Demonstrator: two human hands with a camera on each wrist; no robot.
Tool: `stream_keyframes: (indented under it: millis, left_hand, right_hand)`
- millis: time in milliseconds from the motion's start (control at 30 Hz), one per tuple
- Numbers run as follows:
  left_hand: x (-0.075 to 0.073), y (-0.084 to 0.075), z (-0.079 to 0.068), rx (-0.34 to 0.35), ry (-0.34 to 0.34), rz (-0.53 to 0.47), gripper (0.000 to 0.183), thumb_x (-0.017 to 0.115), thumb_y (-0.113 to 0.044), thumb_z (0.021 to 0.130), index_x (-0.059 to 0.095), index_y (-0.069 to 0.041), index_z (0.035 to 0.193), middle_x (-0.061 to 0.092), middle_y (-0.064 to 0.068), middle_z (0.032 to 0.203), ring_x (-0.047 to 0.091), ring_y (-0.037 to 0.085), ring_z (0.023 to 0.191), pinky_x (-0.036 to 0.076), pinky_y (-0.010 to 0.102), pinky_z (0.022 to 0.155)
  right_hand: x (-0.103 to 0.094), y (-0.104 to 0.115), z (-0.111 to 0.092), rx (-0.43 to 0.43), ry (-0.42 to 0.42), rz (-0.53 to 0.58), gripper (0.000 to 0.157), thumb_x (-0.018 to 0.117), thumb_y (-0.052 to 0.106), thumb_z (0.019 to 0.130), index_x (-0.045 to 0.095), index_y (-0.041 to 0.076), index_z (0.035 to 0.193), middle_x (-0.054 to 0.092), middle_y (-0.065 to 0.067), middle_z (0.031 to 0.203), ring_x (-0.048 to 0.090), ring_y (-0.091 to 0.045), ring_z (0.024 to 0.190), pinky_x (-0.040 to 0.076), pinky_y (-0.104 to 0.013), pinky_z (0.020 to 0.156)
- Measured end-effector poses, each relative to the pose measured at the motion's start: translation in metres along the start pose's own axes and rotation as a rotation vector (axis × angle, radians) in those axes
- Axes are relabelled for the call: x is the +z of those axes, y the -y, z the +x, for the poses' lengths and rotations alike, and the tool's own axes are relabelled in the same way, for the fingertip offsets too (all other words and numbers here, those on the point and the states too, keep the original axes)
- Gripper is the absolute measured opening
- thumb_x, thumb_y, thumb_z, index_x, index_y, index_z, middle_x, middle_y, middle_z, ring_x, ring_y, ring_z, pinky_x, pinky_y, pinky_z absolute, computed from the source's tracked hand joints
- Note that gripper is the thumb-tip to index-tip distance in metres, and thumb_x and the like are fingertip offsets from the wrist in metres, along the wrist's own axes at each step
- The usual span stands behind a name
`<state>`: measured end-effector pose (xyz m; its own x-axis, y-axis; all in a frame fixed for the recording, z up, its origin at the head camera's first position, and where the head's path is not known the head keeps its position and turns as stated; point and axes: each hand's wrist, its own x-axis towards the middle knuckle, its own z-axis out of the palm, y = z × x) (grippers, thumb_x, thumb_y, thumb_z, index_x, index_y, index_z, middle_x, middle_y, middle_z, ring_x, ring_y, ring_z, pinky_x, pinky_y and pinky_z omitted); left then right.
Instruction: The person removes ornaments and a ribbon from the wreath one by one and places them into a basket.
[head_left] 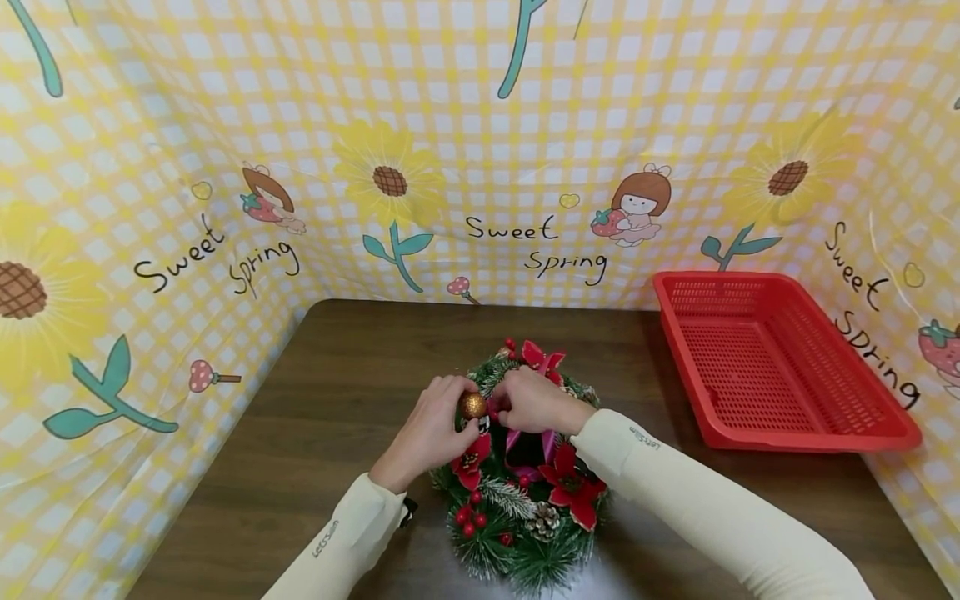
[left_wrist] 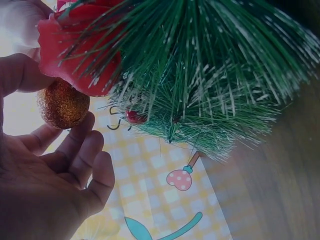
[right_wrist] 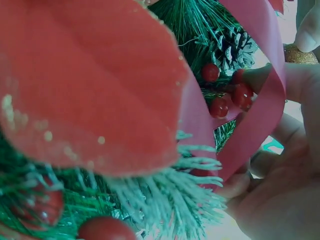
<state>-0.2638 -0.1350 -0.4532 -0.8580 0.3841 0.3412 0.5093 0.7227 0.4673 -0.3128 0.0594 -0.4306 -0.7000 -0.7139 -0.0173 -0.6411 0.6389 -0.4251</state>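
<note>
On the brown table lies a green Christmas wreath point(head_left: 525, 542) with red poinsettias point(head_left: 573, 487), red berries point(right_wrist: 218, 107), frosted pinecones point(head_left: 545, 521) and a pink ribbon point(right_wrist: 262, 112). At its far left part my left hand point(head_left: 431, 429) holds a gold glitter ball point(left_wrist: 64, 105) between thumb and fingers. The ball sits close against a red petal point(left_wrist: 82, 55) in the left wrist view. Beside it, my right hand point(head_left: 536, 402) reaches over the wreath, its curled fingers gripping among the ribbon and berries. One right finger point(right_wrist: 270, 80) touches a berry; the ribbon partly covers the others.
A red plastic basket point(head_left: 686, 367) stands at the right rear of the table point(head_left: 337, 358). Yellow checked cloth point(head_left: 480, 150) with printed flowers hangs behind and on both sides.
</note>
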Motion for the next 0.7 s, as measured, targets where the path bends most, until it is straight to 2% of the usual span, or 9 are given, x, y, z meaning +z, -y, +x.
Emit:
stream_keyframes:
  millis: [133, 233, 300, 433, 533, 700]
  left_hand:
    - [-0.001, 0.001, -0.001, -0.008, -0.002, -0.003, 0.035, 0.071, -0.016, 0.079, 0.057, -0.010, 0.110, 0.055, -0.003, 0.100, 0.042, 0.015, 0.087, 0.038, 0.036, 0.081]
    - [-0.001, 0.000, -0.001, -0.010, -0.002, -0.005, 0.035, 0.071, -0.017, 0.080, 0.057, -0.010, 0.111, 0.055, -0.003, 0.100, 0.042, 0.015, 0.087, 0.038, 0.036, 0.081]
    - [-0.002, 0.000, -0.001, -0.013, 0.002, -0.005, 0.035, 0.070, -0.017, 0.080, 0.057, -0.010, 0.111, 0.055, -0.003, 0.100, 0.042, 0.015, 0.086, 0.038, 0.036, 0.081]
    - [-0.002, 0.000, -0.001, -0.018, 0.014, -0.006, 0.034, 0.069, -0.017, 0.080, 0.056, -0.011, 0.111, 0.055, -0.003, 0.100, 0.042, 0.015, 0.085, 0.038, 0.036, 0.081]
    - [-0.002, 0.000, -0.001, -0.022, 0.019, -0.008, 0.034, 0.068, -0.017, 0.081, 0.056, -0.011, 0.112, 0.056, -0.003, 0.101, 0.041, 0.015, 0.085, 0.038, 0.036, 0.081]
    - [-0.003, -0.001, -0.001, -0.026, 0.019, -0.017, 0.034, 0.069, -0.017, 0.081, 0.056, -0.011, 0.112, 0.056, -0.003, 0.102, 0.041, 0.014, 0.086, 0.038, 0.035, 0.081]
  right_hand:
    - [0.002, 0.000, 0.001, 0.004, -0.027, -0.030, 0.002, 0.070, 0.018, 0.084, 0.071, 0.016, 0.084, 0.054, 0.005, 0.074, 0.048, -0.014, 0.071, 0.041, -0.030, 0.066]
    - [0.003, 0.000, 0.002, 0.024, -0.044, -0.045, 0.007, 0.073, 0.021, 0.082, 0.069, 0.019, 0.078, 0.055, 0.006, 0.075, 0.048, -0.015, 0.078, 0.039, -0.033, 0.073]
    - [0.004, 0.001, 0.002, 0.034, -0.054, -0.055, 0.009, 0.075, 0.023, 0.081, 0.068, 0.020, 0.077, 0.054, 0.007, 0.075, 0.047, -0.015, 0.079, 0.040, -0.032, 0.072]
    - [0.008, 0.002, 0.002, 0.026, -0.072, -0.066, 0.012, 0.076, 0.024, 0.079, 0.070, 0.019, 0.088, 0.052, 0.005, 0.078, 0.043, -0.016, 0.078, 0.038, -0.031, 0.066]
    - [0.010, 0.002, 0.002, -0.008, -0.086, -0.072, 0.015, 0.074, 0.022, 0.081, 0.071, 0.019, 0.095, 0.056, 0.005, 0.083, 0.040, -0.017, 0.077, 0.037, -0.029, 0.063]
    - [0.011, 0.001, 0.002, -0.077, -0.107, -0.055, 0.010, 0.071, 0.017, 0.083, 0.072, 0.019, 0.093, 0.064, 0.004, 0.094, 0.041, -0.015, 0.077, 0.038, -0.028, 0.064]
